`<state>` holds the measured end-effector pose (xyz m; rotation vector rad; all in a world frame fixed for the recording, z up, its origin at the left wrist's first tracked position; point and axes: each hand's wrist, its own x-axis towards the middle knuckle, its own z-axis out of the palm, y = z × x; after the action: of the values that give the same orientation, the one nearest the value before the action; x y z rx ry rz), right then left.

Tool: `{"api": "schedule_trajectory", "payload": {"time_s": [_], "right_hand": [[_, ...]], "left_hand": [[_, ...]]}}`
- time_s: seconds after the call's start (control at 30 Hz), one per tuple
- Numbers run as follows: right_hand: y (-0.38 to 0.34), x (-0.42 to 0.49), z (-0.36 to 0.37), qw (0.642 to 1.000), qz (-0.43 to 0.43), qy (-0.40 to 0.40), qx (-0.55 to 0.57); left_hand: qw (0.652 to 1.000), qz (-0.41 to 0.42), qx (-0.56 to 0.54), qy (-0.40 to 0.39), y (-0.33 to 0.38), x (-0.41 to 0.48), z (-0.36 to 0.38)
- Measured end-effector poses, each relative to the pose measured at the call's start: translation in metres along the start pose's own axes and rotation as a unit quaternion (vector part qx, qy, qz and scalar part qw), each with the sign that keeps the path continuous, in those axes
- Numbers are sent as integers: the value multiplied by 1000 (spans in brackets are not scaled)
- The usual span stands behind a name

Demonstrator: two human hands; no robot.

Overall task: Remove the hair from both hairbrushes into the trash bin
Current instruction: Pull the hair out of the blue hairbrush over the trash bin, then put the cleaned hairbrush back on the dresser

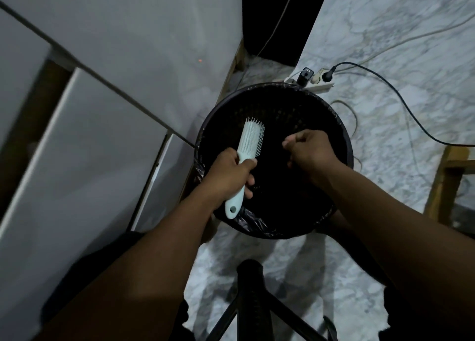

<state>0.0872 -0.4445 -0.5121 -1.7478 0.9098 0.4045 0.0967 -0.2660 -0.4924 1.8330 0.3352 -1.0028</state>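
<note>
A pale mint hairbrush is held over the round black trash bin, which has a dark bag lining. My left hand is closed around the brush's handle, with the head tilted up and away and the bristles facing right. My right hand hovers over the middle of the bin, to the right of the brush head and apart from it, fingers pinched together. Whether it holds hair cannot be told in the dim light. Only one hairbrush is visible.
White cabinet fronts fill the left side. A power strip with plugs and trailing cables lies on the marble floor behind the bin. A wooden stool leg stands at right. A black stand sits between my knees.
</note>
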Motion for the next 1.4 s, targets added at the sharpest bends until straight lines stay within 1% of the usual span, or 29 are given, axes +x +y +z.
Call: {"api": "schedule_trajectory", "payload": {"time_s": [0.07, 0.17, 0.37, 0.47, 0.6, 0.7, 0.83, 0.97, 1.07, 1.2, 1.4], "right_hand": [[-5, -8, -6, 997, -27, 3, -69], [-27, -33, -17, 983, -68, -41, -165], [-114, -108, -58, 941, -186, -22, -282], [-164, -160, -88, 935, -231, -8, -270], [-219, -239, -125, 914, -310, 19, -261], [-253, -302, -141, 902, -353, 53, -241], [-286, -368, -148, 888, -406, 58, -206], [-316, -430, -140, 856, -462, 67, -222], [-335, -460, -126, 837, -497, 54, -222], [-354, -492, -98, 828, -518, 33, -213], [-373, -512, -42, 807, -537, -4, -244]], "left_hand": [[999, -3, 20, 27, -3, -13, -5], [996, 17, 56, 74, 10, -37, -15], [982, 116, 67, 134, 79, -123, -29], [965, 177, 86, 176, 118, -178, -37], [926, 256, 130, 243, 164, -258, -53], [903, 307, 126, 272, 190, -320, -68], [863, 367, 129, 323, 211, -398, -89], [827, 383, 145, 386, 211, -450, -121], [806, 371, 156, 435, 202, -479, -148], [807, 347, 120, 462, 181, -508, -182], [801, 313, 81, 503, 150, -520, -226]]}}
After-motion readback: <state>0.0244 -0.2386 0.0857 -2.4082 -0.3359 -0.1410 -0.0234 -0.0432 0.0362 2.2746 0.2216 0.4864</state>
